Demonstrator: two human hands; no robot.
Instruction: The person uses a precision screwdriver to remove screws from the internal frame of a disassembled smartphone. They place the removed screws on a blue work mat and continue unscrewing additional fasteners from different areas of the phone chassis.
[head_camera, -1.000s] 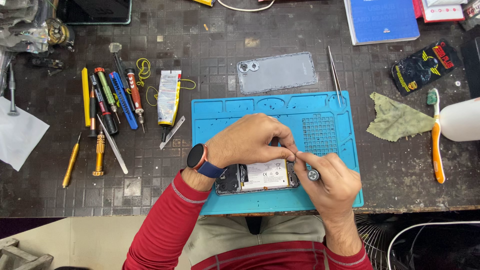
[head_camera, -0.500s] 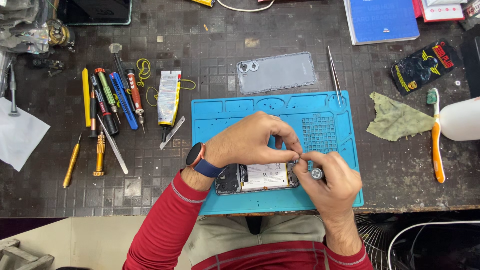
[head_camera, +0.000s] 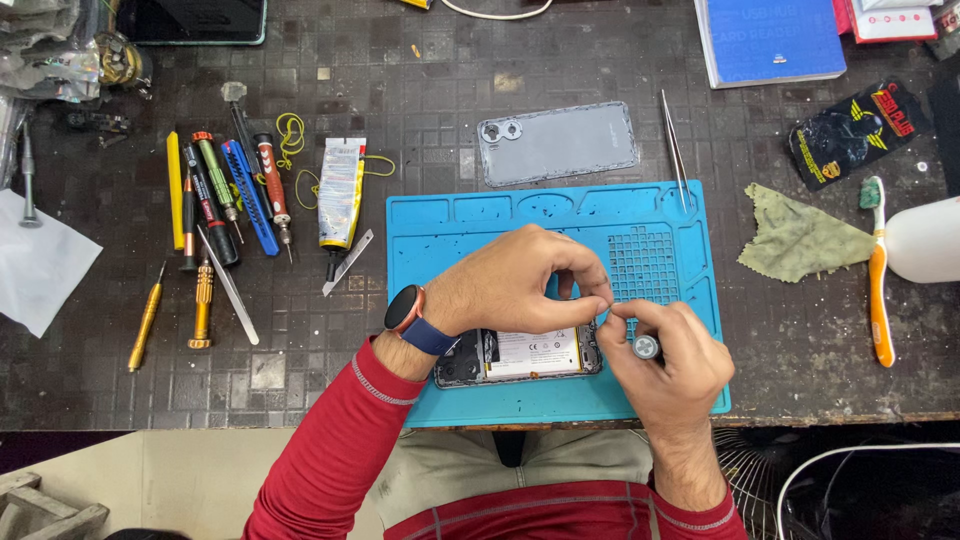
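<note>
An opened phone (head_camera: 520, 357) with its back removed lies on a blue work mat (head_camera: 470, 225). My left hand (head_camera: 510, 285), with a watch on the wrist, rests over the phone and pinches at its right end. My right hand (head_camera: 665, 365) grips a small screwdriver (head_camera: 645, 347) upright at the phone's right end, fingertips meeting those of the left hand. What lies between the fingertips is hidden. The phone's grey back cover (head_camera: 557, 142) lies beyond the mat.
Several screwdrivers and pry tools (head_camera: 215, 195) lie at the left beside a glue tube (head_camera: 340, 195). Tweezers (head_camera: 675, 150) rest at the mat's far right corner. A green cloth (head_camera: 800, 240), an orange toothbrush (head_camera: 877, 285) and a white bottle (head_camera: 925, 240) sit right.
Both hands stay over the phone's right end; only small shifts of the fingertips and screwdriver.
</note>
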